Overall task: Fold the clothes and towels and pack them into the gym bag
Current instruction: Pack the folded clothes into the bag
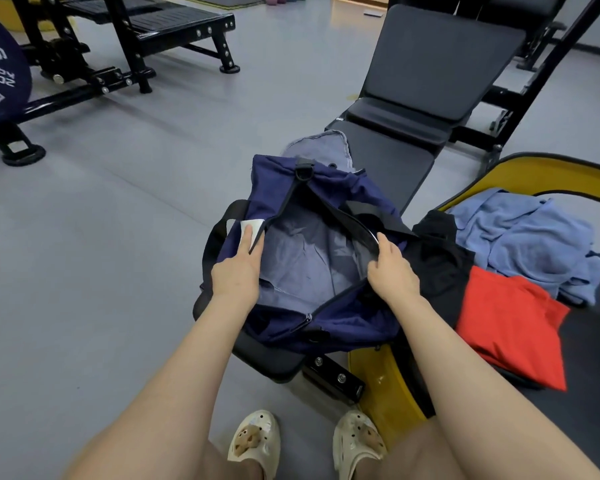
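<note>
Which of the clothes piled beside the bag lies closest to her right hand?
The black garment, lying against the bag's side just past the right hand. The red one and the blue towel lie farther right.

The navy gym bag [326, 188] sits on the table, unzipped and spread wide, its grey lining exposed and nothing visible inside. At its 3 o'clock, three unfolded items lie heaped and touching: a black garment [437, 261], a crumpled blue towel [530, 244], and a red garment [510, 323].
</note>
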